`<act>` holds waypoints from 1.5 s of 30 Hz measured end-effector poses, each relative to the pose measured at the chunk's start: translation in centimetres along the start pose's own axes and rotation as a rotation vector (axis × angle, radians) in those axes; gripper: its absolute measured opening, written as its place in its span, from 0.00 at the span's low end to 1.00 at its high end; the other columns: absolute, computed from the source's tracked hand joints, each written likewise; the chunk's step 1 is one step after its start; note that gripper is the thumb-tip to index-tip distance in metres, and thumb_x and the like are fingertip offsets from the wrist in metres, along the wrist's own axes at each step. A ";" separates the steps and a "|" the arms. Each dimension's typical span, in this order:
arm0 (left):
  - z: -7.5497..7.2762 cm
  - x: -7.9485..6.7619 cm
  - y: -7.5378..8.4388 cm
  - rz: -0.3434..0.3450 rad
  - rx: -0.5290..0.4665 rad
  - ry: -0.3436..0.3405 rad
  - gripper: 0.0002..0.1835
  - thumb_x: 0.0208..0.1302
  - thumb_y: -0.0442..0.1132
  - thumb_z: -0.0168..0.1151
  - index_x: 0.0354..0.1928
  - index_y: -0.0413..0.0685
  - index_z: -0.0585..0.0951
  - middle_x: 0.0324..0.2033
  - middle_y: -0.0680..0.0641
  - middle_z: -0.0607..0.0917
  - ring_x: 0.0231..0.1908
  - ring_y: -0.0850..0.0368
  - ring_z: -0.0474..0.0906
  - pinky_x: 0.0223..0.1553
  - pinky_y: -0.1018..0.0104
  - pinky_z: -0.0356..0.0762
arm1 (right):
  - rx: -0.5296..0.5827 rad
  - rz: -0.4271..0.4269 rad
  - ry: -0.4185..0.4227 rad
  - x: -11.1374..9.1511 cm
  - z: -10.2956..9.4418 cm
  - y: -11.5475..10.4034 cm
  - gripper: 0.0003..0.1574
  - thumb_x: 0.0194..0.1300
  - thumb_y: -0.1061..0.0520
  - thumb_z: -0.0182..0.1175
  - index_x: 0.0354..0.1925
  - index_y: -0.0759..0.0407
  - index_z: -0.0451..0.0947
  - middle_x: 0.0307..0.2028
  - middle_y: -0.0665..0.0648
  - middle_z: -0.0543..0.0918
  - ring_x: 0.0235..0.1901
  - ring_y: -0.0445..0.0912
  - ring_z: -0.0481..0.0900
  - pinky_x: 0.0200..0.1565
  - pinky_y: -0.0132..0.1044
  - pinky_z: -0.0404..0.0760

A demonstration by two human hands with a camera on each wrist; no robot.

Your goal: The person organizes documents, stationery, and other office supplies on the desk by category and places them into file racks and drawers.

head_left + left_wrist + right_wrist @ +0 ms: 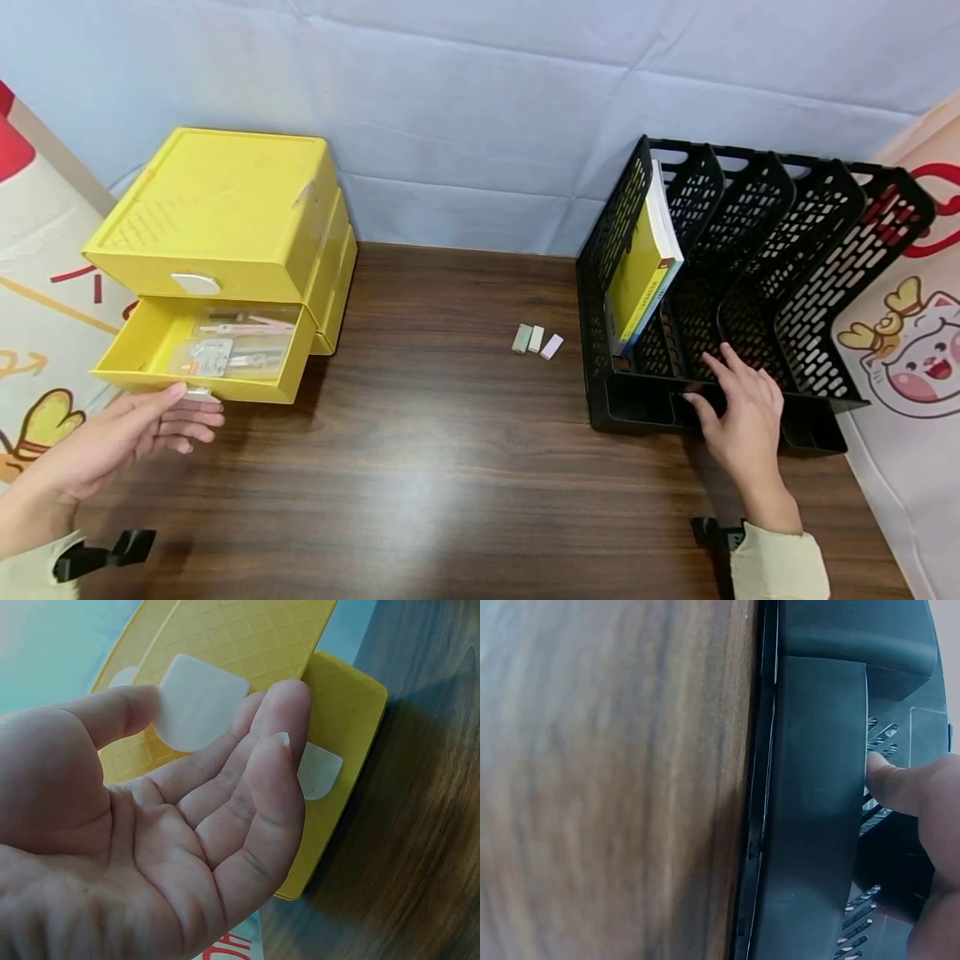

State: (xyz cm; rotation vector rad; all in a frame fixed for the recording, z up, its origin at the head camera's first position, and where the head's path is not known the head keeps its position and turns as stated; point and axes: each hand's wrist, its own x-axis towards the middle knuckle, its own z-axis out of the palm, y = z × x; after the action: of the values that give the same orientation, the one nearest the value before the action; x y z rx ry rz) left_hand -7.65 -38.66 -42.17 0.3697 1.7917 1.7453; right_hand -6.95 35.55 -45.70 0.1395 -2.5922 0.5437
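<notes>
At the left, a yellow drawer box [217, 204] has a lower drawer [247, 389] pulled out, with clear packs [240, 357] of stationery inside. My left hand [142, 429] is at that drawer's front, its thumb and fingers around the white pull tab [199, 701]. Over the front of a black file organizer [637, 400] reaches my right hand [742, 412], fingers spread above the slots. Its thumb [892, 780] is at the inner edge of the front tray [817, 795]; the fingertips are hidden in the right wrist view.
Books [648, 258] with yellow and blue spines stand in the organizer's leftmost slot. Several small blocks [536, 337], green, white and pink, lie on the brown table [450, 467] between box and organizer. A pale blue cloth [465, 125] hangs behind.
</notes>
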 end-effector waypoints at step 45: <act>-2.5 6.9 2.6 0.009 -0.155 0.021 0.28 0.85 0.40 0.29 0.53 0.46 0.86 0.50 0.47 0.89 0.49 0.57 0.86 0.47 0.67 0.83 | 0.003 0.002 -0.011 0.1 -0.1 0.0 0.40 0.51 0.70 0.76 0.63 0.67 0.76 0.70 0.69 0.69 0.62 0.72 0.67 0.72 0.62 0.49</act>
State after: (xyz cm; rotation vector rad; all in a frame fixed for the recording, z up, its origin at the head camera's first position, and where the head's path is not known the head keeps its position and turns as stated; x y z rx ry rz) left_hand -15.04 -36.37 -41.31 0.2963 1.6579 1.8869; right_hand -6.96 35.56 -45.53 0.1409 -2.6024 0.5493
